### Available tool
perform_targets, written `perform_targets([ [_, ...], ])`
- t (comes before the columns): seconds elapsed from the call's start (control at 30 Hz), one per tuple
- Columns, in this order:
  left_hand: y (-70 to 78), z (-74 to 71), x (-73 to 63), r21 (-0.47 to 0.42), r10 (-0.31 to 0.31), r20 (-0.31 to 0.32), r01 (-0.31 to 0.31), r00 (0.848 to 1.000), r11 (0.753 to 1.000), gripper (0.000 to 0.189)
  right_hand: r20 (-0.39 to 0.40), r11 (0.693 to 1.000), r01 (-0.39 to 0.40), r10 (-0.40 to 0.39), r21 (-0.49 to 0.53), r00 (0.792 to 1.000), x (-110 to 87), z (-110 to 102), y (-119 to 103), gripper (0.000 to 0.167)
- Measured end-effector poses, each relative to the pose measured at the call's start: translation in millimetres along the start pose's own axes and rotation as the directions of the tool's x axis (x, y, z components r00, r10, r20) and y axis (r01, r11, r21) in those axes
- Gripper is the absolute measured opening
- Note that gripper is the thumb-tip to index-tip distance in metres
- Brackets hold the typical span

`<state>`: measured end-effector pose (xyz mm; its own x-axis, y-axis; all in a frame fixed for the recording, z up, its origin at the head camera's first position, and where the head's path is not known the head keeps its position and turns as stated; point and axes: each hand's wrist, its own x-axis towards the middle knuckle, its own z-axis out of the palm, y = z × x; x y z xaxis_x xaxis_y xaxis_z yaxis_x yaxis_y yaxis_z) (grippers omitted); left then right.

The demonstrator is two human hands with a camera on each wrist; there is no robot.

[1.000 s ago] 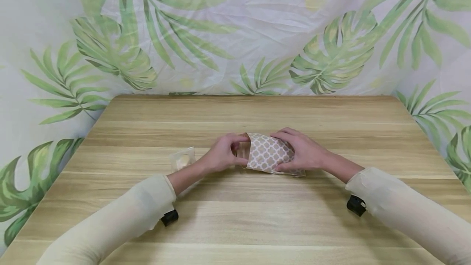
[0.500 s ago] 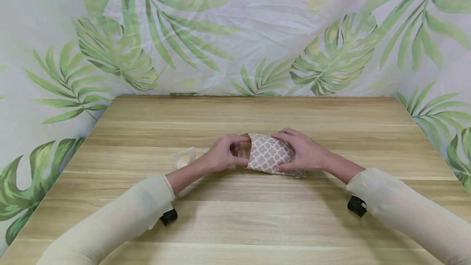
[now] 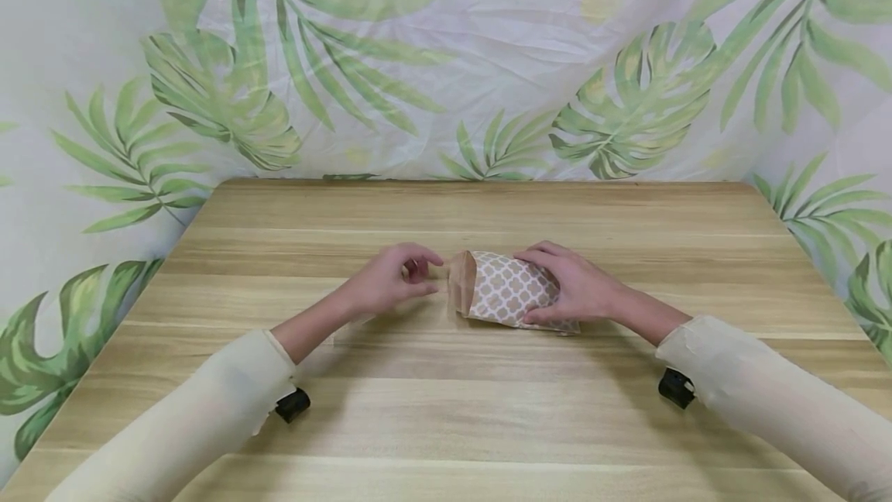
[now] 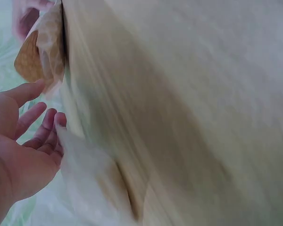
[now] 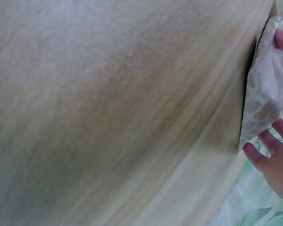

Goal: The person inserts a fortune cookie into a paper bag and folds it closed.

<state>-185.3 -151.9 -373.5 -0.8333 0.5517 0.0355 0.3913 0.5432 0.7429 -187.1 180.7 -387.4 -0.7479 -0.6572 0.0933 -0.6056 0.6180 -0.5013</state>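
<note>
- Here's the patterned paper bag (image 3: pixel 505 289), lying mid-desk, its brown mouth facing the left hand (image 3: pixel 390 281).
- Looks light, thin and easily creased; a gentle hold across both sides should suit it, leaving that mouth uncrushed.
- And the right hand (image 3: pixel 581 285) has exactly that, thumb and fingers gripping the closed end!
- Left hand: released, fingers loosely bent, just beside the mouth.
- Over to the clear packet (image 4: pixel 92 176), blurred at the left wrist; fingertip contact, I can't tell.
- Bag's inside: out of sight.

The bag (image 3: pixel 503 291) looks like paper, the table (image 3: pixel 488 417) smooth wood.
</note>
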Motion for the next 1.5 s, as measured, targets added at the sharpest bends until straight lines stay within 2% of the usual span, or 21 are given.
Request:
perform_targets([
  [0.17, -7.1, -12.6, -4.7, 0.067, 0.012, 0.003, -0.012, 1.0, 0.998, 0.033, 0.003, 1.0, -0.004, 0.004, -0.007, 1.0, 0.1, 0.4, -0.2, 0.094],
  [0.37, -15.0, -23.5, -14.1, 0.122, -0.021, 0.004, 0.02, 1.0, 0.992, 0.03, 0.002, 1.0, -0.004, 0.004, -0.011, 1.0, -0.2, 0.5, 0.2, 0.094],
  [0.8, -24.4, -45.3, -37.9, 0.103, -0.081, 0.018, 0.079, 0.997, 0.992, 0.035, -0.001, 1.0, -0.006, 0.006, -0.004, 1.0, -0.6, 1.5, 1.8, 0.093],
  [1.0, -32.0, -55.7, -46.3, 0.123, -0.049, 0.029, 0.045, 0.998, 0.991, 0.039, 0.001, 1.0, -0.004, 0.004, -0.002, 1.0, -0.9, 1.3, 1.8, 0.093],
  [1.2, -39.3, -65.7, -55.7, 0.126, -0.024, 0.082, 0.014, 0.996, 0.992, 0.046, 0.001, 1.0, -0.001, 0.001, -0.006, 1.0, -1.0, 0.9, 1.6, 0.092],
  [1.33, -42.7, -70.1, -60.9, 0.124, -0.048, 0.121, 0.033, 0.991, 0.992, 0.057, 0.001, 1.0, -0.002, 0.002, -0.008, 1.0, -1.0, 1.1, 2.2, 0.093],
  [1.5, -43.7, -71.5, -64.1, 0.137, -0.071, 0.138, 0.052, 0.988, 0.989, 0.072, 0.007, 1.0, -0.008, 0.008, -0.004, 1.0, -0.7, 0.8, 2.1, 0.093],
])
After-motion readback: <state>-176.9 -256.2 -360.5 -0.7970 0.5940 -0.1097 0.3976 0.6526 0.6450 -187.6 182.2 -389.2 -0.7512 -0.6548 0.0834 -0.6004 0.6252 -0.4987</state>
